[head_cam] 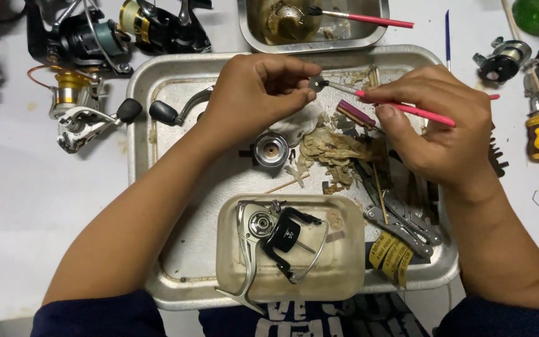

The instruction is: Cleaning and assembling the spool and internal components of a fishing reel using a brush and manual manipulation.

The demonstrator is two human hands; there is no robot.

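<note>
Two hands work over the big dented metal tray (141, 156). Our left hand (254, 93) has fingers curled tight, thumb & index pinching a small dark reel part (315, 82) above the tray's middle; we cannot tell its exact shape. Our right hand (441, 128) grips a thin pink-handled brush (407, 107) like a pen, fingers closed round the handle, bristle tip touching the part. To do this well, we think: keep the pinch firm but leave the dirty face free, use short light strokes, and stay over the tray so grime falls on the crumpled stained paper wipes (332, 150). Near us, a silver-black spinning reel body (276, 234) lies in a shallow clear plastic tub (344, 274), w/ grey folding pliers (403, 224) beside.
</note>
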